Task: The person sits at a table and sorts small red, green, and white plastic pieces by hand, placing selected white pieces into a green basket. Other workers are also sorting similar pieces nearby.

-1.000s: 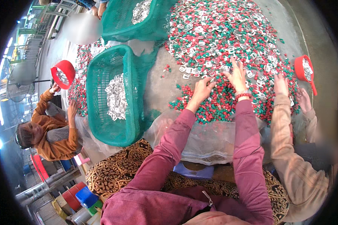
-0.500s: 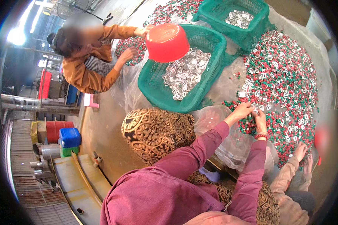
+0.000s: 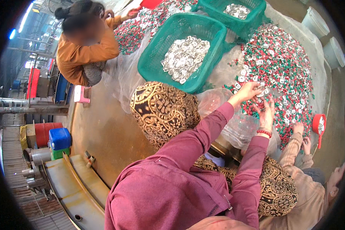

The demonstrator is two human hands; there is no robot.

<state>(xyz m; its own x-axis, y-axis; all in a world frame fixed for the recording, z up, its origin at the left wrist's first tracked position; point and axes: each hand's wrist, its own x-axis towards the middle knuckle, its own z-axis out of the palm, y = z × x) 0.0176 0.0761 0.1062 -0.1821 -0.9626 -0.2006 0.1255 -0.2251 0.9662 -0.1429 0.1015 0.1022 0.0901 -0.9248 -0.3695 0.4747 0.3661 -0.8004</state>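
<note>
Both hands work the near edge of the red, green and white pile [image 3: 283, 73]. The left hand [image 3: 247, 92] pinches at white pieces [image 3: 243, 78]; the right hand [image 3: 266, 113] lies loosely spread, grasping nothing visible. Best to pick white bits singly and gather before reaching to the basket [image 3: 180, 57].

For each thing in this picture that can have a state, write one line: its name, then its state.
Left hand: open, fingers on the pile.
Right hand: open, fingers spread on the pile.
Pile of red, green and white pieces: loose, spread out.
Near green basket: partly filled with silvery pieces.
Far green basket: partly filled.
</note>
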